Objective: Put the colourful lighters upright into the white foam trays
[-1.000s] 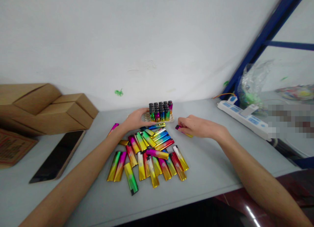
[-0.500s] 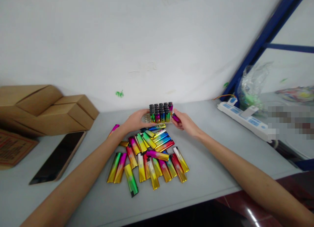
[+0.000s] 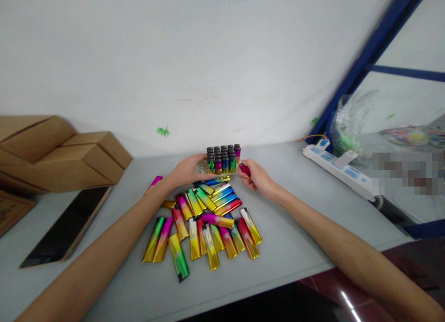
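Desk (image 3: 306,206): grey, set against a white wall

Left hand (image 3: 187,170): curled round the near-left side of the tray (image 3: 203,166), steadying it; fingers closed on its edge

Tray: pale, at the back middle of the desk, partly filled with upright lighters (image 3: 223,158), black caps up, packed in rows

Right hand (image 3: 256,177): closed on one lighter (image 3: 244,169), magenta end showing, held just beside the tray's right side, tilted rather than upright

Loose lighters (image 3: 205,224): a spread of metallic rainbow-coloured pieces lying flat, in front of the tray, between the two forearms; one pink piece (image 3: 154,183) lies apart on the left

Handling note, as a judgement: the held lighter wants turning upright, cap up, and lining over a free slot at the right edge, the left hand pressing the tray flat so the standing rows do not tip

Also present: cardboard boxes (image 3: 69,155) at far left, phone (image 3: 66,224) lying flat, power strip (image 3: 342,176) and plastic bag (image 3: 349,120) at right
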`<act>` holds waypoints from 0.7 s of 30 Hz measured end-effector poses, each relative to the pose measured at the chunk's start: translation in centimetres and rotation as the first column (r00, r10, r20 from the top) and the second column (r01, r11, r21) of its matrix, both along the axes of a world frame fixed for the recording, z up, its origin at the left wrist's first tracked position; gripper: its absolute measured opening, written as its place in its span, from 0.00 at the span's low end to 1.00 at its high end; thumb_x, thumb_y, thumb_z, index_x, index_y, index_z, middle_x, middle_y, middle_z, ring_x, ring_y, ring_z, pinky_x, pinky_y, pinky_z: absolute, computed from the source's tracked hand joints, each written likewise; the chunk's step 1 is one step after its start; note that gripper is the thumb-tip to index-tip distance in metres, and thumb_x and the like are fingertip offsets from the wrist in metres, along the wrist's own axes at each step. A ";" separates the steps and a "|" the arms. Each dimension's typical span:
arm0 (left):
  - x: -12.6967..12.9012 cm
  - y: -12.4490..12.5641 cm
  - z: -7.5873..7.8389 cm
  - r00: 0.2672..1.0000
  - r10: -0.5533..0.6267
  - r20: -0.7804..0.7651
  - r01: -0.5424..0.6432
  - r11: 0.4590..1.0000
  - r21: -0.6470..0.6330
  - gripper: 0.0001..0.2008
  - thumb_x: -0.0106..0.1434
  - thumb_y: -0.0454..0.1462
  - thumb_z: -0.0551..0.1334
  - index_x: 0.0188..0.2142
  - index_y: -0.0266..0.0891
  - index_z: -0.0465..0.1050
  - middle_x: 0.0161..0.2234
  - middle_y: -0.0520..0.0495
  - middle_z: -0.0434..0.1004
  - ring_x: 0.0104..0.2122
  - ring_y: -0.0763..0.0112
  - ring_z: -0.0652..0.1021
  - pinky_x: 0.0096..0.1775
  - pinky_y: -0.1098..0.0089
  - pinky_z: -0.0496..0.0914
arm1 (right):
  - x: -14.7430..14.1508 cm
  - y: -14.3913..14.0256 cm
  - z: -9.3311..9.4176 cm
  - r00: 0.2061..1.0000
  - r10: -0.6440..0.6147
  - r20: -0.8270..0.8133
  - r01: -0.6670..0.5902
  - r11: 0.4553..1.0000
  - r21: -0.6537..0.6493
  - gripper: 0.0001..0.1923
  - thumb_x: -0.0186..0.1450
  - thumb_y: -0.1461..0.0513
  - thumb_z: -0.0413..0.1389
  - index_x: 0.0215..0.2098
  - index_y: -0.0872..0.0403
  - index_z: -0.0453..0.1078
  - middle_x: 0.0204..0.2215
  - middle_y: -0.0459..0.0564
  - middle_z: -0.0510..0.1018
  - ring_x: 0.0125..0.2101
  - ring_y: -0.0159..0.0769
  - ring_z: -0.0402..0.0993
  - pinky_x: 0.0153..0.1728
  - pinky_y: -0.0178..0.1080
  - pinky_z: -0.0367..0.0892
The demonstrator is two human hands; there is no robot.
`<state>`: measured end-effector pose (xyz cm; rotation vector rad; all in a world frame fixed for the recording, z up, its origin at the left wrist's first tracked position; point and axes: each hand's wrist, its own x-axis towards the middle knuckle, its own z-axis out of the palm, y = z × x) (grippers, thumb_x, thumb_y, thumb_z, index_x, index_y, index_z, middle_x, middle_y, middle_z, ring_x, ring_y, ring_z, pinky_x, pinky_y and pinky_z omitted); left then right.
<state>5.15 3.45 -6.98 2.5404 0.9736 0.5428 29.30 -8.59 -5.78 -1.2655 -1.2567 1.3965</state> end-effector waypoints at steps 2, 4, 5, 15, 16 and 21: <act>0.0 0.0 0.0 1.000 0.000 -0.002 0.000 1.000 0.001 0.36 0.56 0.62 0.67 0.54 0.39 0.76 0.55 0.40 0.80 0.54 0.49 0.78 0.56 0.55 0.70 | 0.0 0.0 0.0 1.000 0.012 -0.002 -0.012 1.000 0.002 0.19 0.69 0.52 0.40 0.21 0.49 0.50 0.13 0.37 0.51 0.15 0.27 0.40 0.15 0.33 0.38; 0.1 -0.1 0.1 1.000 0.007 -0.004 -0.007 1.000 0.004 0.36 0.56 0.62 0.67 0.53 0.39 0.76 0.55 0.39 0.80 0.54 0.48 0.78 0.56 0.55 0.70 | 0.0 0.0 -0.1 1.000 0.015 -0.004 -0.015 1.000 -0.004 0.19 0.68 0.52 0.40 0.22 0.49 0.50 0.13 0.37 0.50 0.15 0.27 0.40 0.15 0.33 0.38; 0.1 -0.1 0.1 1.000 0.008 -0.003 -0.008 1.000 0.006 0.37 0.55 0.62 0.67 0.54 0.39 0.76 0.55 0.39 0.80 0.54 0.48 0.78 0.56 0.55 0.70 | 0.0 0.0 -0.1 1.000 0.014 -0.006 -0.014 1.000 -0.007 0.19 0.68 0.52 0.41 0.22 0.49 0.50 0.13 0.37 0.50 0.15 0.28 0.39 0.15 0.33 0.38; 0.0 -0.2 0.2 1.000 0.001 0.001 -0.001 1.000 0.013 0.38 0.56 0.62 0.67 0.56 0.39 0.75 0.55 0.39 0.79 0.54 0.48 0.78 0.56 0.55 0.70 | 0.5 0.4 0.0 0.994 -0.029 -0.102 0.025 0.999 -0.045 0.29 0.66 0.35 0.47 0.28 0.50 0.59 0.17 0.35 0.49 0.17 0.26 0.39 0.18 0.33 0.37; 0.0 -0.2 0.2 1.000 0.000 0.002 0.000 1.000 0.016 0.38 0.56 0.63 0.67 0.56 0.39 0.75 0.55 0.39 0.79 0.54 0.48 0.78 0.56 0.55 0.70 | 0.7 0.5 -0.1 0.991 -0.027 -0.130 0.023 0.999 -0.031 0.30 0.65 0.34 0.47 0.31 0.50 0.62 0.18 0.35 0.50 0.17 0.26 0.39 0.18 0.32 0.38; 0.0 -0.1 0.2 1.000 0.006 -0.012 -0.006 1.000 0.017 0.38 0.56 0.64 0.65 0.55 0.40 0.76 0.54 0.39 0.80 0.53 0.47 0.78 0.55 0.54 0.71 | 1.6 1.4 -0.2 0.979 -0.052 -0.199 0.082 0.986 0.145 0.28 0.64 0.36 0.54 0.43 0.50 0.67 0.24 0.38 0.61 0.20 0.27 0.51 0.21 0.31 0.51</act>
